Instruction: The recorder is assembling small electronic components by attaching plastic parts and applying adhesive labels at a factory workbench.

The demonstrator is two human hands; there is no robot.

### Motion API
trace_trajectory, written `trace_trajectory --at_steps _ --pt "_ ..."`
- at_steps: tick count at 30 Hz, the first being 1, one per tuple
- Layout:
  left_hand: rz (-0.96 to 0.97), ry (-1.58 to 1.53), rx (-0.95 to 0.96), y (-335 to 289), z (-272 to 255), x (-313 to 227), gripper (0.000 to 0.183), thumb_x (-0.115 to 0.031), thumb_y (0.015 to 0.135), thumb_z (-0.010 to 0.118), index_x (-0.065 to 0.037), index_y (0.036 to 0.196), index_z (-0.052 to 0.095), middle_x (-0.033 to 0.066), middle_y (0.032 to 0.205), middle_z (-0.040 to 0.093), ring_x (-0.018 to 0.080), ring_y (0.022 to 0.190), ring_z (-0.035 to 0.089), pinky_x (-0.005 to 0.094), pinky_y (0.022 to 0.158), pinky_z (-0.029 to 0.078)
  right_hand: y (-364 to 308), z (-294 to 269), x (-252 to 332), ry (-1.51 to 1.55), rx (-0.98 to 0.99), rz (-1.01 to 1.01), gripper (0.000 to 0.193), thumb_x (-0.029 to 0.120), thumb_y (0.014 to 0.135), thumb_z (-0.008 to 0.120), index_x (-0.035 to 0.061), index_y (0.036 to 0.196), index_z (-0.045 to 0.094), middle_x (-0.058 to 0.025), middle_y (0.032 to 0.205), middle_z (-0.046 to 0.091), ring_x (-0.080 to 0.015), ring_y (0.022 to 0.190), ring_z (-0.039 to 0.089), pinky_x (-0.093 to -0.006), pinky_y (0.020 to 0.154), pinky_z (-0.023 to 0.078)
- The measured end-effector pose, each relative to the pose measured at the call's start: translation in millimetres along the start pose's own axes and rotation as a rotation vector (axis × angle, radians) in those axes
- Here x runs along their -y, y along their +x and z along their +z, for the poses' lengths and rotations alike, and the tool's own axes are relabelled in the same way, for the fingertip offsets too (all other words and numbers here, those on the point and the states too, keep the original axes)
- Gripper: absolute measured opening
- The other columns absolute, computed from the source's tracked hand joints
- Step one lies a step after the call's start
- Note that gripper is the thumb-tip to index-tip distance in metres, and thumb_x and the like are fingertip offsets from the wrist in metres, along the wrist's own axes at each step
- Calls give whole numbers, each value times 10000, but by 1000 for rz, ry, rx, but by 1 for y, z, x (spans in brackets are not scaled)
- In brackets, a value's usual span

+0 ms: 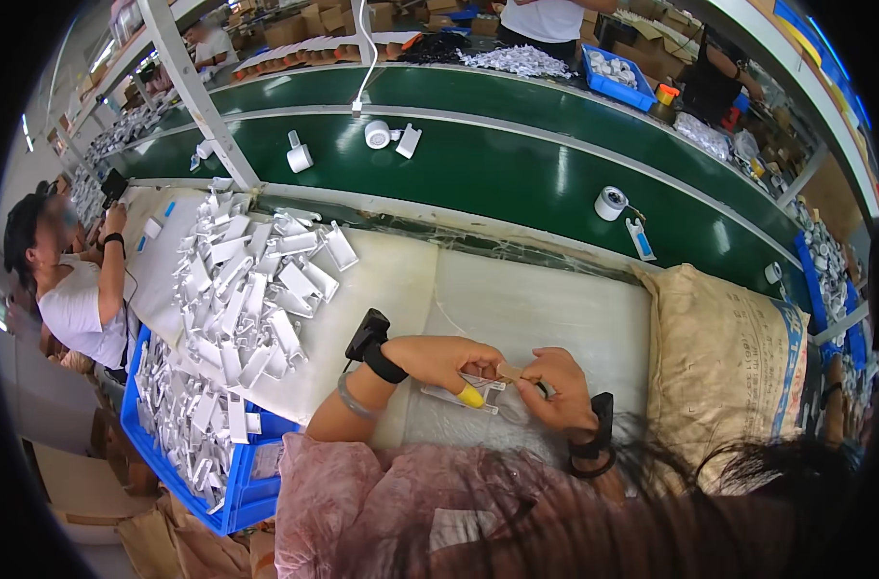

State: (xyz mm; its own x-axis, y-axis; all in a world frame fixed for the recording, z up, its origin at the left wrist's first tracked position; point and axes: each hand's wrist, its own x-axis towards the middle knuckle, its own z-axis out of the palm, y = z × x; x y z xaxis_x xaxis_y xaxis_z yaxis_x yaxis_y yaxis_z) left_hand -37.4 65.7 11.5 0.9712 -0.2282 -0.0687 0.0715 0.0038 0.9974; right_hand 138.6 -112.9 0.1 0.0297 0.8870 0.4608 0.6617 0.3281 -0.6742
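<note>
Head view: the person's two hands meet low on the pale worktable (546, 299), right of a heap of white plastic parts (247, 289) and left of a woven sack (714, 357). Between them lies a white housing (492, 396), just below the curled left fingers and left of the right fingertips; its long axis runs mostly left to right, its right end tipping slightly toward the person's body. The left hand (449, 362) is nearer to it, apparently gripping it, the thumb in a yellow finger cover (470, 396) pressed across its near side while the other fingers fold in beyond. A small tan piece (509, 371) sits in the narrow gap between the hands, above the housing's right end. The right hand (560, 391) appears to pinch that piece between thumb and forefinger; whether the piece touches the housing, I cannot tell.
</note>
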Motion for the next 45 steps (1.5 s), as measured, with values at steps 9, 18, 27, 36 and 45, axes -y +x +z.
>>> trace_trajectory --at_steps 9,18,27,36,45 --pt "-367 507 -338 10 5 -6 336 -199 857 603 -39 1125 482 198 895 644 334 821 642 390 660 480 -7 10 3 257 -18 363 219 -17 807 664 30 1004 582 -50 841 615 -116 740 592 -265 773 479" --pt "-129 254 -510 12 10 -6 302 -130 862 521 -25 1129 428 130 788 589 182 634 597 344 563 466 -2 -6 9 557 142 595 184 57 940 548 -58 1065 617 -92 951 636 -123 799 595 -265 730 491" --pt "29 -78 -446 12 15 -5 351 -60 856 458 -42 1203 404 63 840 564 131 757 566 283 660 471 0 -14 9 633 223 566 216 71 905 617 -34 1094 617 -77 880 648 -108 776 608 -248 708 498" --pt "153 291 -639 23 28 1 348 -59 916 437 -49 1263 409 73 959 585 136 739 567 293 676 475 -4 10 6 -98 -315 250 127 -12 739 673 71 796 595 -50 675 592 -213 601 564 -327 735 474" --pt "108 -290 -675 39 34 11 232 -176 1003 383 -45 1190 420 61 870 567 104 623 542 260 536 465 3 7 4 -187 -415 126 106 13 799 685 60 843 601 -43 687 621 -182 697 585 -394 904 446"
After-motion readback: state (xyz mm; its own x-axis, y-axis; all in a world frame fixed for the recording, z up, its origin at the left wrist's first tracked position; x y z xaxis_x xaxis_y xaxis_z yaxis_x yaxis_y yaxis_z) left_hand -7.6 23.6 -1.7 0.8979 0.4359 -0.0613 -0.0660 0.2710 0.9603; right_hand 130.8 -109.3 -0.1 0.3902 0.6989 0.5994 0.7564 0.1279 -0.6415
